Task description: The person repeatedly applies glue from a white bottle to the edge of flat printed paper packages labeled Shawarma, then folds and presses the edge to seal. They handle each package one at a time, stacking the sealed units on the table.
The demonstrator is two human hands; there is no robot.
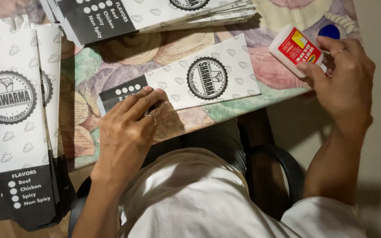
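head view, one frame. left hand (pixel 126 128) lies flat, fingers extended and pressed down on the near end of a flat printed paper sleeve (pixel 186 83), over its black band; not gripping, only pinning. a ring shows on one finger. the sleeve lies slantwise on a patterned tablecloth (pixel 124 57), its near long edge close to the table's front edge. right hand (pixel 342 77) is closed around a white glue bottle (pixel 294 46) with a red label, fingers and thumb wrapped on its lower body, held at the table's right edge, well apart from the sleeve. a blue cap (pixel 330 31) sits at the bottle's far side; i cannot tell whether it is on the nozzle or lying loose. a stack of like sleeves (pixel 18 119) lies at left, another stack (pixel 155 13) fans across the top of the view. risks, as judgement: the sleeve is held at one end only, so the free end could pivot or lift; being near the front edge, a push from the palm could slide it off toward the lap. a squeeze of the bottle while tilted could drip glue on the cloth or the printed face, and wet glue could bond the sleeve to the cloth. the left stack overhangs the table's front and a brush of the forearm could tip it off.
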